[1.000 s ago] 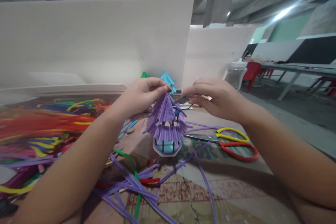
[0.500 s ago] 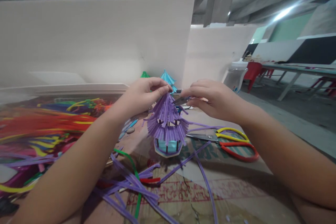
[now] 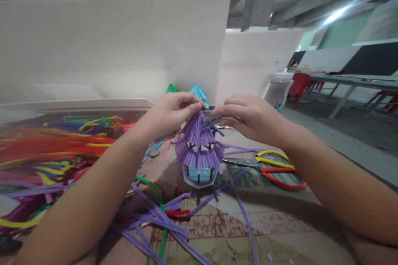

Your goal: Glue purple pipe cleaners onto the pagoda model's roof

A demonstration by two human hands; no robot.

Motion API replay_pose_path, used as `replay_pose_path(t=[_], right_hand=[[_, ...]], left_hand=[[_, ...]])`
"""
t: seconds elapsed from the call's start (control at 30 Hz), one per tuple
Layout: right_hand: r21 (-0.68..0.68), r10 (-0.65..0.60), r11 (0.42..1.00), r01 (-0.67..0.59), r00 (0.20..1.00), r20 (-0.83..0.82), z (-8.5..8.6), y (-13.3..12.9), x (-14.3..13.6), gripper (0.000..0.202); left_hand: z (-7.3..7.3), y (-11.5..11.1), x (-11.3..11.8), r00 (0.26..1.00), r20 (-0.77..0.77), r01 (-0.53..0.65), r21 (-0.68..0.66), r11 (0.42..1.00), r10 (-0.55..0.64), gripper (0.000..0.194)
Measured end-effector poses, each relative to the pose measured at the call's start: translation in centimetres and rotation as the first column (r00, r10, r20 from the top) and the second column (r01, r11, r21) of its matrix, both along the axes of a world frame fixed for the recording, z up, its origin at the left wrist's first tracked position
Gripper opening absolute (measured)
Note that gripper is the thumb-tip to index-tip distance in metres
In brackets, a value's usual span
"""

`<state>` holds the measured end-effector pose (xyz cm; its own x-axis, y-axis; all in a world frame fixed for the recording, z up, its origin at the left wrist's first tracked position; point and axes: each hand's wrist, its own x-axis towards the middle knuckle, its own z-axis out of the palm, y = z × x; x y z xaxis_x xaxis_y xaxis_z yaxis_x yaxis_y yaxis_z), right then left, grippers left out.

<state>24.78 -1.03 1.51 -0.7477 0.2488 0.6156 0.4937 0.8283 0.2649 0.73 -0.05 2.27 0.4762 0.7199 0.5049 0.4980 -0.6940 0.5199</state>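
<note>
A small pagoda model with two tiers of purple pipe-cleaner roofing stands in front of me, its light-blue wall showing near the base. My left hand pinches the tip of its upper roof. In my right hand is a pair of tweezers, closed fingers around it, its metal points against the right slope of that roof. Exactly what the points grip is too small to tell. Scissors with one yellow and one red handle lie just right of the model.
Loose purple pipe cleaners and a green one lie at the front. A bin of coloured pipe cleaners stands left. Behind are a blue model roof, a green one and a clear bottle. White boards close off the back.
The pagoda model has shifted very slightly to the right. The tweezers' tips have edged a little left and down along the roof; both hands keep nearly the same place.
</note>
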Motion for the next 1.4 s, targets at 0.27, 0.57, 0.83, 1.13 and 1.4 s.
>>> replay_pose_path(t=[0.27, 0.57, 0.83, 1.13, 1.4], right_hand=[[-0.091, -0.015, 0.996, 0.013, 1.0, -0.019, 0.86, -0.55, 0.63, 0.023], [-0.079, 0.03, 0.996, -0.03, 1.0, -0.001, 0.51, -0.44, 0.35, 0.021], [-0.109, 0.008, 0.994, -0.004, 0.999, 0.039, 0.15, -0.52, -0.01, 0.023], [-0.093, -0.016, 0.995, 0.024, 0.996, 0.092, 0.04, -0.47, -0.04, 0.025], [-0.093, -0.027, 0.995, 0.035, 0.996, 0.087, 0.19, -0.66, 0.04, 0.024]], left_hand=[[0.05, 0.22, -0.43, 1.0, -0.011, -0.023, 0.057, 0.998, 0.024, 0.03], [-0.12, 0.28, -0.16, 1.0, 0.009, 0.005, 0.035, 0.999, -0.006, 0.031], [-0.06, 0.2, -0.28, 1.0, 0.025, 0.009, 0.035, 0.999, -0.01, 0.029], [-0.13, 0.27, -0.23, 1.0, -0.002, 0.008, 0.073, 0.997, -0.008, 0.029], [-0.14, 0.23, -0.22, 0.999, -0.021, -0.034, 0.079, 0.996, 0.035, 0.03]])
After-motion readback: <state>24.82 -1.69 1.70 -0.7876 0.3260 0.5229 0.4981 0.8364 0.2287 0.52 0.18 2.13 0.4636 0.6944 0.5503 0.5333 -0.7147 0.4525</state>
